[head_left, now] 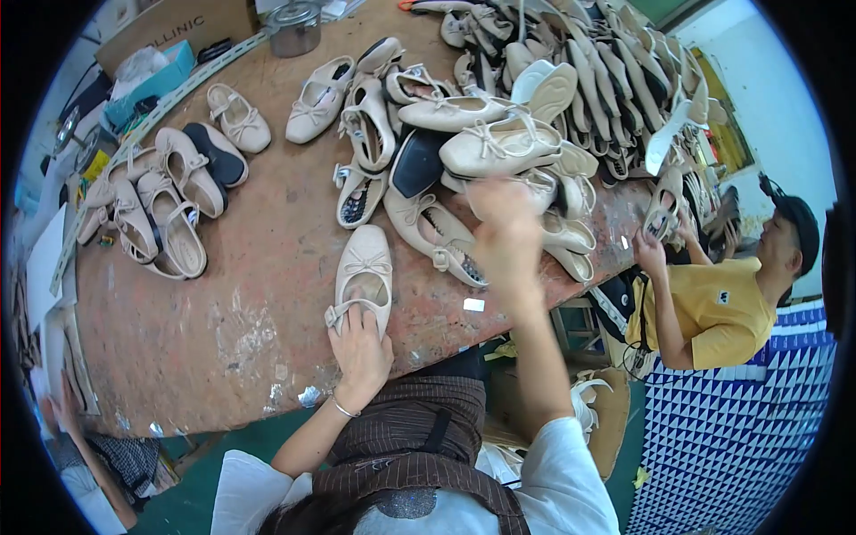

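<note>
Left hand [359, 346] pinching heel of cream ballet-flat shoe with bow [364, 272] on worn brown worktable [223, 330]; likely light, soft, flexible—best gripped at heel; right hand [504, 234] blurred, grip unclear.

Worn brown worktable [223, 339] filling centre; green floor [192, 499] showing at six o'clock; pale blue wall [785, 107] standing at two o'clock; daylight entering there.
</note>
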Demonstrator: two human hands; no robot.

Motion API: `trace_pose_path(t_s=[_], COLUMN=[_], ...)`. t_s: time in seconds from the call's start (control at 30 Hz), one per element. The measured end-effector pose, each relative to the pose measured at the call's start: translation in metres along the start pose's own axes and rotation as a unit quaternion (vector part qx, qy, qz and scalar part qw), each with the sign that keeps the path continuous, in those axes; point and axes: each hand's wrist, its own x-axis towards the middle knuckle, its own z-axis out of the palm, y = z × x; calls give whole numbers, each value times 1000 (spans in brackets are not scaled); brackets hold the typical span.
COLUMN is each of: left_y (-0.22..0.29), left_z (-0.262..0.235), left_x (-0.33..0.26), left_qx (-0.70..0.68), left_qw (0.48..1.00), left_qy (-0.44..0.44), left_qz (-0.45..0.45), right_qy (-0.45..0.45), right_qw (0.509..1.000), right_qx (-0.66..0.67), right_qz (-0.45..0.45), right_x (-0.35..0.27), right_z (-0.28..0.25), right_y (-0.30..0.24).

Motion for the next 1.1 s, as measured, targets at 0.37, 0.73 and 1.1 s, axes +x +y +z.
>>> trace_pose_path(t_s=[0.37,0.73,1.1], left_y=[-77,65,192], left_z=[-145,-148,4], left_x=[38,189,297], left_qx=[-119,39,249], left_qw=[954,935,922], left_qy=[263,116,30], left_qz=[-79,334,296], right_qy=[-233,-201,-123], right_qw=[943,969,975], right_qx=[-236,-94,-89], right_qz=[16,105,160], right_x=[57,46,-61], right_z=[-21,-34,-65], right_y=[159,188,168])
